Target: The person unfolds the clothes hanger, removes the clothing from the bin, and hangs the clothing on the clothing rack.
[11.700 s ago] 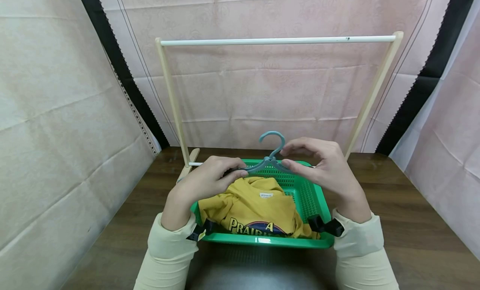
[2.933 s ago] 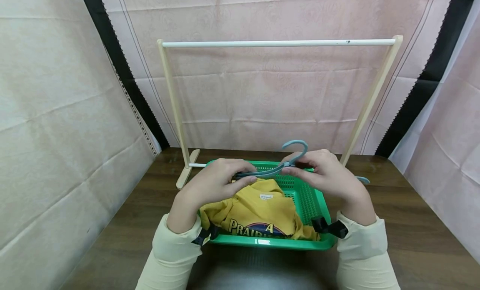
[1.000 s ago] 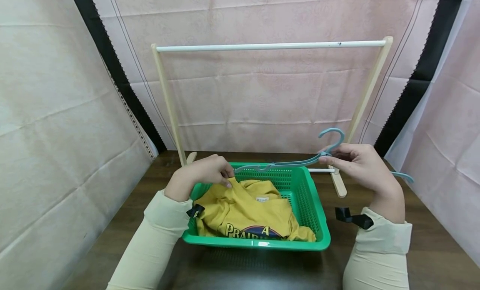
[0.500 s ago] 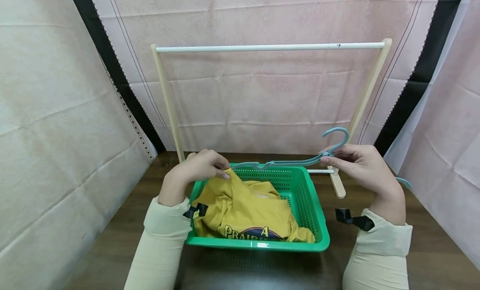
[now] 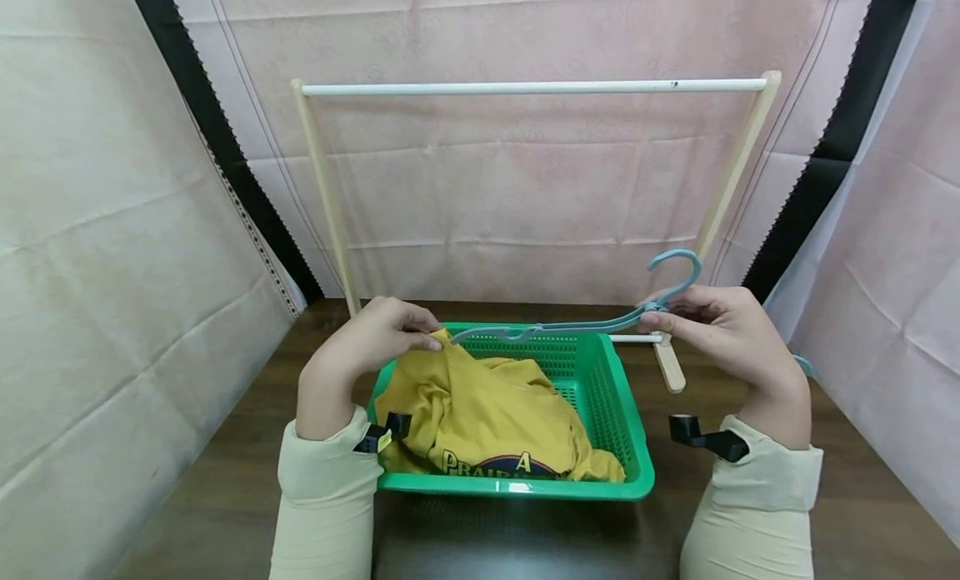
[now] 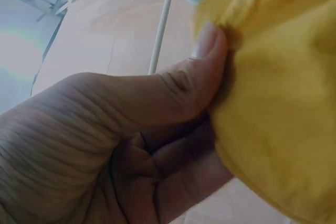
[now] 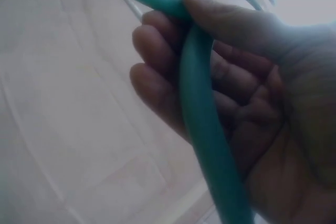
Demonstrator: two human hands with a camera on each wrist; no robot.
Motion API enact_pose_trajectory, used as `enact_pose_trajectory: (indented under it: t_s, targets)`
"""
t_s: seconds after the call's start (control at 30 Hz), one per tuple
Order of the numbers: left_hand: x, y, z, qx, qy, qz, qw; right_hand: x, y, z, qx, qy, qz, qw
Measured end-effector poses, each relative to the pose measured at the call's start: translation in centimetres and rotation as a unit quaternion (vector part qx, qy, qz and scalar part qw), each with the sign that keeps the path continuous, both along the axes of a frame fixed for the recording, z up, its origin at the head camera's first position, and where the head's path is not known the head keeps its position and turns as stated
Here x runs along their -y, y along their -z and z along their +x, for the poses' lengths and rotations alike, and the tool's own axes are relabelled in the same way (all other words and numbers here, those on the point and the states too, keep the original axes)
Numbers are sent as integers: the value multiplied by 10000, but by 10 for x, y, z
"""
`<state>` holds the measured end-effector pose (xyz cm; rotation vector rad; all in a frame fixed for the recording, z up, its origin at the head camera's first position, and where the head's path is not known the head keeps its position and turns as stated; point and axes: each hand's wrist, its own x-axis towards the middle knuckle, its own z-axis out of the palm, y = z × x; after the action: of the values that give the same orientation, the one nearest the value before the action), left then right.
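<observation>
A yellow printed shirt (image 5: 495, 413) lies bunched in a green plastic basket (image 5: 633, 447). Its upper left edge is lifted, pinched between the thumb and fingers of my left hand (image 5: 378, 338). In the left wrist view the thumb (image 6: 184, 85) presses on the yellow cloth (image 6: 278, 103). My right hand (image 5: 723, 330) holds a blue clothes hanger (image 5: 585, 324) near the base of its hook, which points up. The hanger's left end reaches the lifted cloth; I cannot tell whether it is inside the shirt. In the right wrist view the hanger (image 7: 202, 98) crosses the curled fingers.
Behind the basket stands a garment rack with a white top bar (image 5: 525, 88) and pale wooden posts (image 5: 738, 159). One rack foot (image 5: 670, 365) sits right of the basket. Brown wooden table (image 5: 217, 480) lies beneath everything. Pale cloth walls (image 5: 112, 255) close in the sides and back.
Earlier both hands held the hanger above the basket. My left hand has since let go of it, taken the shirt's edge and raised it. The hanger has moved right with my right hand.
</observation>
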<state>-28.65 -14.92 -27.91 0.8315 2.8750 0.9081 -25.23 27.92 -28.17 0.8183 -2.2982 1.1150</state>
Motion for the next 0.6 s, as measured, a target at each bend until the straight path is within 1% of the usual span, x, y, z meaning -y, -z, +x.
enact_pose_trajectory:
  t_s: [0.13, 0.3, 0.47, 0.6]
  targets:
    - [2, 3, 7, -91, 122, 183, 9997, 3, -1, 0, -52, -212, 14, 9998]
    - [2, 0, 14, -268, 195, 372, 9988, 5, -1, 0, -84, -516, -40, 9986]
    - [5, -1, 16, -320, 196, 381, 9986, 5, -2, 0, 33, -542, -72, 9985]
    - [7, -1, 16, -441, 213, 408, 9980, 7, -1, -1, 127, -585, -14, 9982]
